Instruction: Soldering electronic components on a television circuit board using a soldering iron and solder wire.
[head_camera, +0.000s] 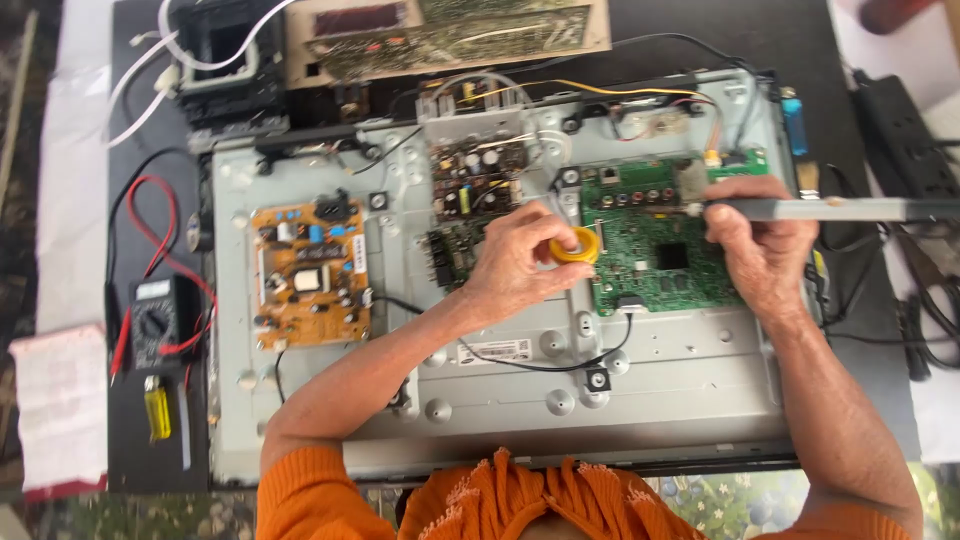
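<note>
A multimeter (153, 322) with red leads lies far left on the table (130, 440), beside an orange circuit board (310, 275). The left hand (515, 262) pinches a small yellow tin (574, 245) over the green board (665, 250). The right hand (765, 245) is clenched around a grey tool (840, 209) touching that board's top edge.

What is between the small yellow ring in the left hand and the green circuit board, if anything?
Nothing visible. The left hand holds the small yellow ring right at the green circuit board's left edge.
</note>
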